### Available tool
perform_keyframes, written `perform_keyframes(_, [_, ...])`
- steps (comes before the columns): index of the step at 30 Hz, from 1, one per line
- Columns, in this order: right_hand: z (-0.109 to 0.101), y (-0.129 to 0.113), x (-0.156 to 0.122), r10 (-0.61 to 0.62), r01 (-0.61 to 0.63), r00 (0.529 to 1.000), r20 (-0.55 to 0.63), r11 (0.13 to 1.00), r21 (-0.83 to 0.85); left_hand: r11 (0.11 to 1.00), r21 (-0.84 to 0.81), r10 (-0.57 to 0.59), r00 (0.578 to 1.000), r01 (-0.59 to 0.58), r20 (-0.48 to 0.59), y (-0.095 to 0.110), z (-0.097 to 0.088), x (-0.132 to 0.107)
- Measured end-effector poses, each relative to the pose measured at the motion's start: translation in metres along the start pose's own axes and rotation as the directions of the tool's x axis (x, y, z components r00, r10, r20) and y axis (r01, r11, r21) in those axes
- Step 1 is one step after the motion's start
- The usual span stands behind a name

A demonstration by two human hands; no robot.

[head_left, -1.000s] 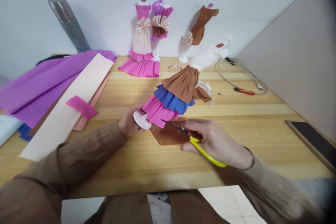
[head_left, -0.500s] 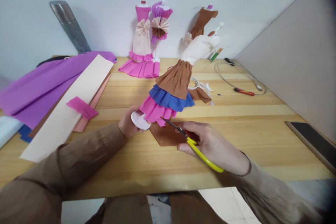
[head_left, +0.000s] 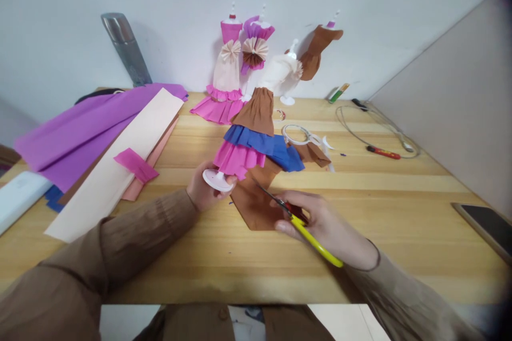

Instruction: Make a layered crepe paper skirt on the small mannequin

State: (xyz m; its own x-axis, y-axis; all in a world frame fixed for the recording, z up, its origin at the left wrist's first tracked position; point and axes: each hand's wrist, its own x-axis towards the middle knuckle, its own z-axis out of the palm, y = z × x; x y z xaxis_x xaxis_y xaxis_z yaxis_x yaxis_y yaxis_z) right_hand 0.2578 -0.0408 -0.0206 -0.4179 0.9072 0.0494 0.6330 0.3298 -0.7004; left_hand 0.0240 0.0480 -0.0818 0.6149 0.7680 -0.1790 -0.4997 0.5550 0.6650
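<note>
Nearest, the right hand (head_left: 320,218) is closed around yellow-handled scissors (head_left: 316,242), blades pointing at a brown paper sheet (head_left: 254,210) lying flat on the desk (head_left: 240,261); whether the blades touch it is hard to tell. Just left, the left hand (head_left: 202,192) grips the white round base of a small mannequin (head_left: 258,112), tilted away and dressed in pink, blue and brown ruffles. Beyond lie a tape ring (head_left: 295,135), a cream paper strip (head_left: 120,165) and purple paper (head_left: 88,128). Three dressed mannequins (head_left: 228,72) stand by the wall.
</note>
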Motion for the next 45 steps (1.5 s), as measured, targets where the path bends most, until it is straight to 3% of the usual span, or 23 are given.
perform_keyframes(9, [0.013, 0.027, 0.014, 0.008, 0.112, 0.948, -0.318, 0.927, 0.358, 0.997, -0.027, 0.076, 0.995, -0.078, -0.072, 0.001, 0.007, -0.004])
perform_keyframes(16, [0.005, 0.034, 0.034, -0.02, 0.137, 0.969, -0.247, 0.874, 0.466, 0.989, 0.08, 0.137, 0.974, -0.124, -0.183, 0.009, 0.011, -0.003])
perform_keyframes(22, [0.019, 0.047, 0.05, 0.041, 0.164, 0.932, -0.359, 0.838, 0.52, 0.953, 0.237, 0.268, 0.895, -0.191, -0.357, 0.015, 0.014, -0.001])
perform_keyframes(28, [0.029, 0.054, 0.045, 0.095, 0.149, 0.915, -0.391, 0.823, 0.549, 0.933, 0.359, 0.199, 0.837, -0.003, -0.51, 0.022, 0.023, -0.021])
perform_keyframes(34, [0.027, 0.046, 0.042, 0.122, 0.101, 0.932, -0.341, 0.816, 0.569, 0.934, 0.309, -0.012, 0.88, 0.179, -0.475, 0.026, 0.05, -0.04])
perform_keyframes(38, [0.026, 0.038, 0.041, 0.122, 0.077, 0.945, -0.304, 0.819, 0.568, 0.894, 0.309, -0.145, 0.862, 0.324, -0.485, 0.024, 0.051, -0.044])
perform_keyframes(45, [0.023, 0.03, 0.035, 0.088, 0.08, 0.958, -0.274, 0.833, 0.548, 0.755, 0.541, -0.06, 0.86, 0.371, -0.506, 0.019, 0.039, -0.048])
